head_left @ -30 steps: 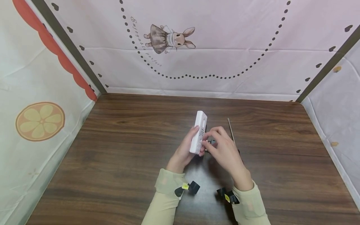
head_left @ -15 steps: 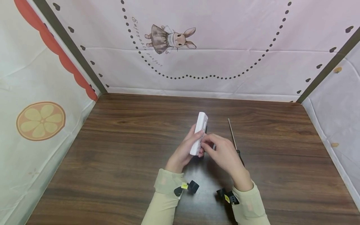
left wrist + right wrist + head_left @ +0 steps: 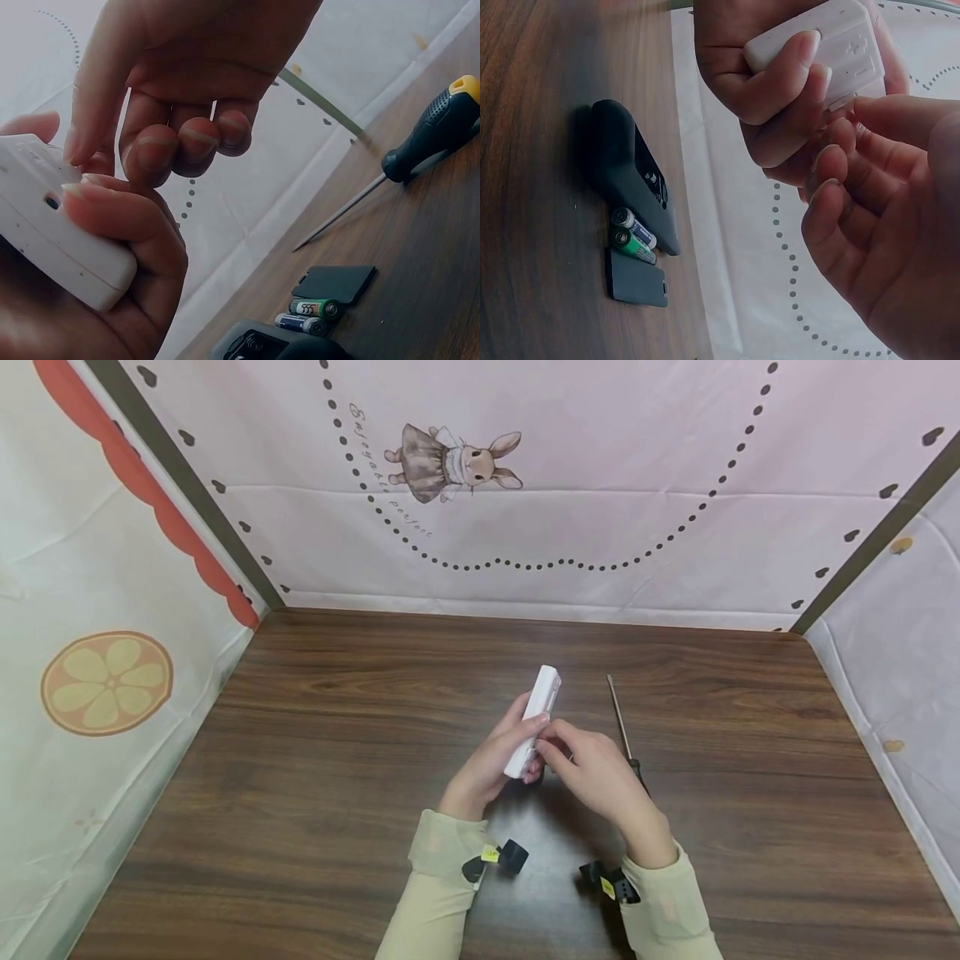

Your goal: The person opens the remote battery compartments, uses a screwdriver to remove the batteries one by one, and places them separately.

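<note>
My left hand (image 3: 487,768) grips a long white box-shaped device (image 3: 544,692), its thumb lying along the side. In the right wrist view, raised plus and minus marks show at one end of the white device (image 3: 855,56), and a thin white tab sticks out from its lower edge. My right hand (image 3: 603,772) is at that near end, thumb and index finger pinching the edge by the tab. Its other fingers curl loosely below, as the left wrist view shows. The device is held up off the table, and the left palm hides part of it.
A screwdriver (image 3: 435,124) with a black and yellow handle lies right of the hands. Beyond them on the wooden table (image 3: 337,735) are a dark rounded device (image 3: 607,157) with a recess, a green battery (image 3: 634,246), a blue battery (image 3: 635,225) and a flat dark cover (image 3: 636,279).
The white device has tipped so its printed side faces away from the head view. My left thumb has shifted across it, and my right fingers have lowered and closed in at its edge.
</note>
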Demonstrator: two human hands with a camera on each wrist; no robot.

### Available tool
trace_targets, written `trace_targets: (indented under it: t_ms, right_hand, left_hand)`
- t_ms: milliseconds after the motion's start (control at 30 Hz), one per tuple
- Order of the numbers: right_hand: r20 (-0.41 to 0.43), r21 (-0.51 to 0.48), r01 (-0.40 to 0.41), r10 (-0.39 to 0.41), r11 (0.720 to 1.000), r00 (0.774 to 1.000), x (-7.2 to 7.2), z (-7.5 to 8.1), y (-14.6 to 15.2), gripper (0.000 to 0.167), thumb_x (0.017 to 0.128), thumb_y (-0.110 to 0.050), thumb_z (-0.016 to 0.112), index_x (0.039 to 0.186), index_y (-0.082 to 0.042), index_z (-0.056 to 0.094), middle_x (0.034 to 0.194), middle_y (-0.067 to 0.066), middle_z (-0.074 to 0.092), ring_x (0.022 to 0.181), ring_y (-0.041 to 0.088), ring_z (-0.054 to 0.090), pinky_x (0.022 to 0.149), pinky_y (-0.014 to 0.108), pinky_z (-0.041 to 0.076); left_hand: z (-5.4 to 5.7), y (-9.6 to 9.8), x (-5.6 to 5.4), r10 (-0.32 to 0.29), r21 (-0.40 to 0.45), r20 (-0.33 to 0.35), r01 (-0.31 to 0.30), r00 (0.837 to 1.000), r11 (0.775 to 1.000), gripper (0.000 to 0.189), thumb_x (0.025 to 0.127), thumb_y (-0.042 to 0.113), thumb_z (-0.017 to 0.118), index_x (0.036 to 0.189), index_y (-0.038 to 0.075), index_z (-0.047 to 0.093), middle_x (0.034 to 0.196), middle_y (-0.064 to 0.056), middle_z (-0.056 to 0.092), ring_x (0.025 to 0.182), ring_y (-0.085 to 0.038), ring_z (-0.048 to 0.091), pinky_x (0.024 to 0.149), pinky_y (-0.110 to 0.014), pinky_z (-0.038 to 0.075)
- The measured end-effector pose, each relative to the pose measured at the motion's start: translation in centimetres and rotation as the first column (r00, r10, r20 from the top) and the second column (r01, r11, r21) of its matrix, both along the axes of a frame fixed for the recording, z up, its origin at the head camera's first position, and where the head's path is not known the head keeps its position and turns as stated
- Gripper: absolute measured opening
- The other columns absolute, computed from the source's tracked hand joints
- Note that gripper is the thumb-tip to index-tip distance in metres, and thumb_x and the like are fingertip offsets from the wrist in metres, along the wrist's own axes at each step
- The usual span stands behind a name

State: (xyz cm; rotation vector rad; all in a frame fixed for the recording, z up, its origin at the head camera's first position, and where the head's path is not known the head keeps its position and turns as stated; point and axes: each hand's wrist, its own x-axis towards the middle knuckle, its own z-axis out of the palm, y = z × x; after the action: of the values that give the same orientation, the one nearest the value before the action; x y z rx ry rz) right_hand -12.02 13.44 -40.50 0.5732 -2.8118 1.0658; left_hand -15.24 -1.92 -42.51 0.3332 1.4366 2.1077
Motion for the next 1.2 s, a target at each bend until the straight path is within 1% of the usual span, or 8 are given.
trace_targets:
  t_ms: [167, 300, 433, 600, 733, 867, 967, 1200]
  right_hand:
    - [0.027, 0.018, 0.0, -0.001, 1.0, 1.0, 0.1, 0.1, 0.0, 0.008, 0.09, -0.03, 0.052, 0.091, -0.023, 0.056, 0.065, -0.013, 0.049, 0.054, 0.007, 0.044, 0.049, 0.024, 0.038]
    - [0.055, 0.04, 0.003, -0.005, 0.999, 0.998, 0.2, 0.1, 0.1, 0.011, 0.091, -0.031, 0.051, 0.096, -0.022, 0.056, 0.064, -0.011, 0.048, 0.055, 0.008, 0.043, 0.049, 0.025, 0.038]
    - [0.068, 0.064, 0.0, -0.005, 0.998, 0.998, 0.2, 0.1, 0.2, 0.015, 0.091, -0.031, 0.051, 0.099, -0.02, 0.057, 0.061, -0.009, 0.046, 0.055, 0.01, 0.043, 0.05, 0.025, 0.037]
    - [0.051, 0.082, 0.001, -0.005, 0.997, 0.999, 0.1, 0.0, 0.2, 0.011, 0.09, -0.028, 0.051, 0.096, -0.019, 0.056, 0.058, -0.008, 0.042, 0.053, 0.01, 0.041, 0.049, 0.025, 0.035]
    - [0.034, 0.088, 0.003, -0.006, 0.996, 0.999, -0.1, -0.1, 0.2, 0.01, 0.09, -0.027, 0.052, 0.094, -0.02, 0.056, 0.059, -0.009, 0.044, 0.054, 0.01, 0.042, 0.05, 0.025, 0.036]
    - [0.008, 0.088, 0.009, -0.009, 0.996, 1.0, -0.1, -0.3, 0.3, 0.009, 0.09, -0.026, 0.053, 0.091, -0.019, 0.058, 0.066, -0.011, 0.051, 0.056, 0.009, 0.045, 0.052, 0.024, 0.037]
    - [0.001, 0.087, 0.01, -0.01, 0.996, 1.0, -0.2, -0.3, 0.3, 0.007, 0.09, -0.026, 0.053, 0.089, -0.02, 0.058, 0.068, -0.013, 0.053, 0.057, 0.009, 0.045, 0.052, 0.024, 0.037]
    - [0.019, 0.089, -0.017, 0.015, 0.996, 1.0, -0.1, -0.3, 0.3, 0.006, 0.088, -0.027, 0.056, 0.092, -0.023, 0.058, 0.061, -0.013, 0.047, 0.054, 0.008, 0.043, 0.05, 0.024, 0.036]
  left_hand:
    - [1.2, 0.0, 0.5, 0.001, -0.044, -0.028, -0.002, 1.0, 0.999, 0.051, 0.092, 0.023, 0.042, 0.138, 0.019, 0.02, 0.07, -0.003, 0.045, 0.048, -0.011, 0.041, 0.041, -0.021, 0.037]
    - [1.5, 0.0, 0.6, 0.011, -0.083, -0.027, -0.013, 1.0, 0.996, 0.052, 0.092, 0.024, 0.044, 0.138, 0.019, 0.02, 0.071, -0.003, 0.047, 0.049, -0.012, 0.042, 0.043, -0.021, 0.037]
    - [1.4, 0.0, 0.6, 0.025, -0.125, -0.02, -0.027, 0.999, 0.992, 0.056, 0.09, 0.026, 0.048, 0.138, 0.021, 0.019, 0.073, -0.005, 0.049, 0.05, -0.013, 0.044, 0.045, -0.022, 0.039]
    - [1.4, 0.1, 0.6, 0.037, -0.165, -0.029, -0.041, 0.999, 0.985, 0.059, 0.09, 0.028, 0.05, 0.139, 0.022, 0.019, 0.079, -0.006, 0.052, 0.052, -0.015, 0.046, 0.047, -0.024, 0.042]
    - [1.3, 0.2, 0.5, 0.054, -0.161, -0.04, -0.06, 0.998, 0.985, 0.058, 0.09, 0.027, 0.051, 0.139, 0.021, 0.02, 0.084, -0.008, 0.051, 0.052, -0.016, 0.048, 0.048, -0.025, 0.043]
    - [1.2, 0.3, 0.5, 0.087, -0.146, -0.034, -0.091, 0.996, 0.985, 0.059, 0.09, 0.026, 0.051, 0.139, 0.018, 0.02, 0.087, -0.009, 0.05, 0.052, -0.016, 0.048, 0.047, -0.025, 0.043]
    - [1.2, 0.3, 0.4, 0.105, -0.143, -0.029, -0.108, 0.994, 0.984, 0.06, 0.09, 0.025, 0.051, 0.139, 0.017, 0.019, 0.088, -0.009, 0.049, 0.053, -0.016, 0.049, 0.046, -0.025, 0.043]
    - [1.2, 0.4, 0.3, 0.115, -0.155, -0.022, -0.117, 0.993, 0.981, 0.061, 0.089, 0.025, 0.051, 0.14, 0.016, 0.019, 0.093, -0.01, 0.047, 0.052, -0.014, 0.048, 0.047, -0.024, 0.043]
